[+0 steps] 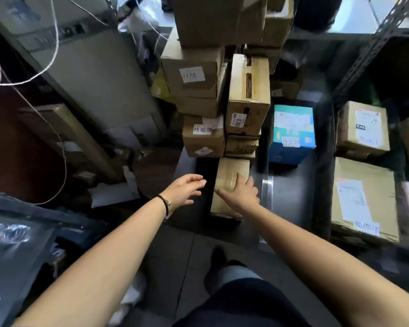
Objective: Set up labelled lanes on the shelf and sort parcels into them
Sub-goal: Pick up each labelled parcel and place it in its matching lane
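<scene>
A small cardboard parcel (232, 175) stands on the floor at the foot of a tall stack of cardboard parcels (203, 135), some with white labels. My right hand (242, 193) lies flat on the parcel's near face, fingers spread. My left hand (185, 191), with a dark band at the wrist, hovers just left of the parcel with fingers apart, not touching it. A blue box (292, 135) with a white label sits on the low shelf to the right.
A grey metal shelf (368, 50) at the right holds labelled cardboard parcels (363, 128) and a large flat parcel (364, 199). Dark plastic bags (17, 244) lie at the lower left. White cords (54, 43) hang at the upper left. My foot (219, 258) stands on dark floor.
</scene>
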A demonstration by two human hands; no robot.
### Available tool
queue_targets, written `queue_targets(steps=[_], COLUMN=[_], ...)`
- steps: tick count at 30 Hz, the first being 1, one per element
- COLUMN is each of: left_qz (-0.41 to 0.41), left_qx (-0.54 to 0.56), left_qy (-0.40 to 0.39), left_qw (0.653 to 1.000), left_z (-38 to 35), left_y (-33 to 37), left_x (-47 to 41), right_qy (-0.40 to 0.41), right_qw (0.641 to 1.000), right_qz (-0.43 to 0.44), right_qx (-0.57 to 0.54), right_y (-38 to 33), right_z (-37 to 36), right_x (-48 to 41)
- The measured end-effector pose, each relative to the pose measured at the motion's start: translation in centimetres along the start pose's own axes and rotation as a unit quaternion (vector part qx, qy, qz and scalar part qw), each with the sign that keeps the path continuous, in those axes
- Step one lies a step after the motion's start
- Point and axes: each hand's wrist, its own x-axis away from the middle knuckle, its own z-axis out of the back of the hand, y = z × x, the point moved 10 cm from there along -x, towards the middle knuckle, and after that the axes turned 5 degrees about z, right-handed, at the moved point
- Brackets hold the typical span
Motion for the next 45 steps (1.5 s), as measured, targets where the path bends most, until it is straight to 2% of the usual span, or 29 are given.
queue_targets(steps=[3,6,17,21,23,25,26,28,31,34,35,40,42,45], left_qz=[0.016,0.021,0.036,0.039,0.043,0.044,0.046,0.055,0.087,0.107,0.108,0.019,-0.022,-0.1], left_qx=[-0.016,-0.026,-0.085,-0.108,-0.118,-0.129,-0.132,-0.116,0.015,0.148,0.172,0.2,0.216,0.242], left_qy=[-0.018,-0.032,-0.08,-0.103,-0.113,-0.119,-0.124,-0.15,-0.208,-0.277,-0.313,-0.421,-0.446,-0.482], left_qw=[1.0,0.999,0.992,0.988,0.986,0.984,0.982,0.98,0.974,0.943,0.928,0.884,0.868,0.836], left_z=[1.3,2.5,8.1,10.0,10.7,11.2,11.4,11.3,10.4,9.2,8.3,5.4,4.5,3.5], left_y=[0.3,0.3,-2.5,-4.8,-5.8,-6.5,-6.8,-7.0,-6.8,-5.5,-4.6,5.0,9.6,16.2], left_x=[-2.1,-3.5,-5.3,-5.2,-4.9,-4.7,-4.5,-3.5,-2.0,-0.6,0.2,5.3,8.1,12.3], right_qy=[-0.017,-0.049,-0.002,-0.001,-0.001,-0.044,-0.072,-0.107,-0.125,-0.138,-0.145,-0.164,-0.127,-0.079], right_qw=[0.997,0.992,0.982,0.976,0.947,0.877,0.846,0.802,0.738,0.641,0.619,0.563,0.581,0.585], right_qz=[-0.075,-0.114,-0.186,-0.206,-0.208,-0.195,-0.186,-0.144,-0.039,0.053,0.086,0.224,0.265,0.29], right_qx=[0.014,0.027,0.022,-0.074,-0.246,-0.436,-0.495,-0.57,-0.662,-0.753,-0.767,-0.778,-0.759,-0.754], right_y=[0.7,1.4,1.3,1.5,0.6,-1.3,-2.3,-4.3,-7.4,-11.4,-12.7,-18.4,-19.4,-20.3], right_z=[-1.9,-4.2,-6.0,-7.4,-8.0,-9.0,-9.5,-9.9,-9.0,-6.5,-5.4,2.2,6.0,12.1], right_x=[-1.6,-2.1,-1.7,0.8,2.8,5.3,6.7,9.3,11.6,13.2,13.5,15.1,15.7,17.2])
